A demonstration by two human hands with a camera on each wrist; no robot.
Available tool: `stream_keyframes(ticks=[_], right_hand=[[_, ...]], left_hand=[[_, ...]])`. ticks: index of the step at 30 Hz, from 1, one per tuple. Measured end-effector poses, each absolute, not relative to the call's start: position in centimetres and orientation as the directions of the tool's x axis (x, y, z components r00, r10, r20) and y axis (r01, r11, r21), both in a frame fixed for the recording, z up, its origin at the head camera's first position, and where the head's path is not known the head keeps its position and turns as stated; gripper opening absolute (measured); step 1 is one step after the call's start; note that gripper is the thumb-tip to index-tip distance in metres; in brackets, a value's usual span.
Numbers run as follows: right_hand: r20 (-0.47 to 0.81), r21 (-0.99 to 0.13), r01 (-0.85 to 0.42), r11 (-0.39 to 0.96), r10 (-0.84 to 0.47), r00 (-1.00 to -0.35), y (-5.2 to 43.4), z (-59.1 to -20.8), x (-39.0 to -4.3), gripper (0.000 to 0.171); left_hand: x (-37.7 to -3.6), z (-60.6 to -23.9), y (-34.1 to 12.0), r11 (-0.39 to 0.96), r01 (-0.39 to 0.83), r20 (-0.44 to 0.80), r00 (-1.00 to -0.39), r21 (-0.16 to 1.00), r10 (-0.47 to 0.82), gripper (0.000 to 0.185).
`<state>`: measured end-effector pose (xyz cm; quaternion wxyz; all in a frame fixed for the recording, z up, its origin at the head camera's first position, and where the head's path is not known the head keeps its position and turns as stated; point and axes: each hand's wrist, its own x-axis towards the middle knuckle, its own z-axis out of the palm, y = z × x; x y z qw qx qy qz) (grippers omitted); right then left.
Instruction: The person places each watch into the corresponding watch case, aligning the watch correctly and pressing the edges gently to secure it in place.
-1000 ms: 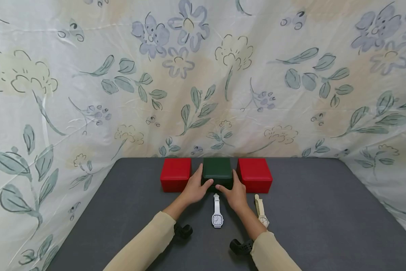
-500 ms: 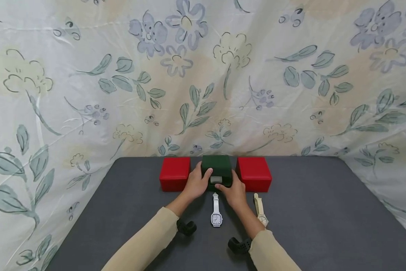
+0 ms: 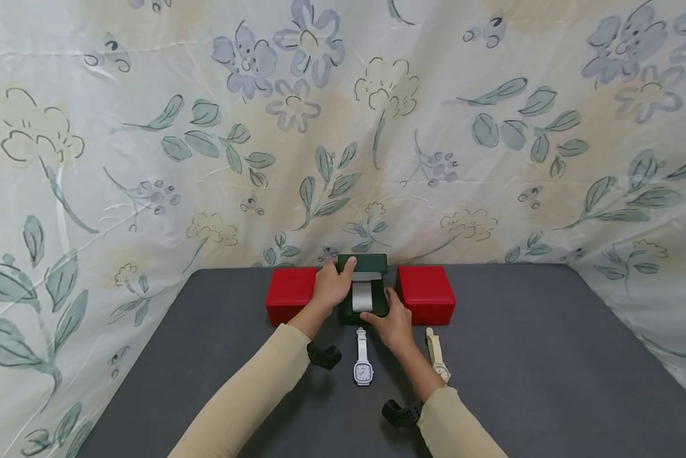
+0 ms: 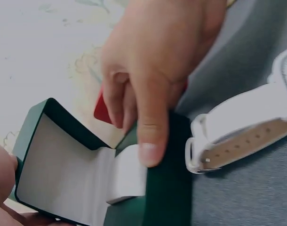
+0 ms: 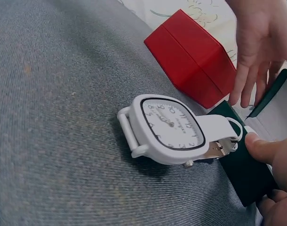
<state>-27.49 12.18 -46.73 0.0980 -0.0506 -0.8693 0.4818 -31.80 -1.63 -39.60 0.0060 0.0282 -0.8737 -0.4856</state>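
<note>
A dark green box (image 3: 377, 305) stands open between two red boxes, its lid (image 3: 363, 262) tipped up toward the back. My left hand (image 3: 333, 285) holds the lid at its left edge, thumb near the top. The right hand (image 3: 390, 318) grips the base, thumb on the front rim (image 4: 150, 150). Inside are white lining and a white cushion (image 4: 129, 174), with nothing on it. A white watch (image 3: 363, 359) lies face up just in front of the box; the right wrist view shows its dial (image 5: 169, 125) close to the base (image 5: 242, 176).
Closed red boxes sit left (image 3: 288, 298) and right (image 3: 426, 294) of the green one. A cream watch (image 3: 436, 353) lies right of my right forearm. The dark grey table (image 3: 549, 369) is backed by floral cloth (image 3: 343, 127). Black wrist mounts (image 3: 322, 355) hang under both sleeves.
The green box went from closed to open: my left hand lifted the lid up and back. The right hand stayed at the front of the base. The watches did not move.
</note>
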Motion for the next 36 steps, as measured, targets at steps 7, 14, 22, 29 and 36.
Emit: stream_keyframes(ticks=[7,14,22,29,36], right_hand=[[0.125,-0.852,-0.015,0.524,0.174,-0.977,12.0,-46.9,-27.4,0.08],[0.174,-0.812,-0.053,0.581,0.155,-0.972,12.0,-46.9,-27.3,0.08],[0.255,-0.732,-0.161,0.662,0.047,-0.966,12.3,-46.9,-26.7,0.081],[0.232,-0.723,-0.174,0.669,-0.003,-0.973,12.5,-46.6,-25.9,0.076],[0.284,-0.732,-0.22,0.645,-0.004,-0.959,12.6,-46.5,-25.7,0.055]], left_hand=[[-32.5,-39.3,-1.7,0.515,-0.081,-0.07,-0.997,0.853,-0.04,0.072],[-31.8,-39.9,-2.1,0.481,-0.06,-0.109,-0.991,0.875,0.076,0.074],[-30.5,-40.4,-2.8,0.502,0.041,-0.052,-0.984,0.864,0.17,0.073],[-29.4,-41.1,-4.2,0.574,0.114,-0.028,-0.972,0.811,0.233,0.067],[-30.1,-41.8,-4.5,0.726,0.391,0.072,-0.9,0.566,0.43,0.056]])
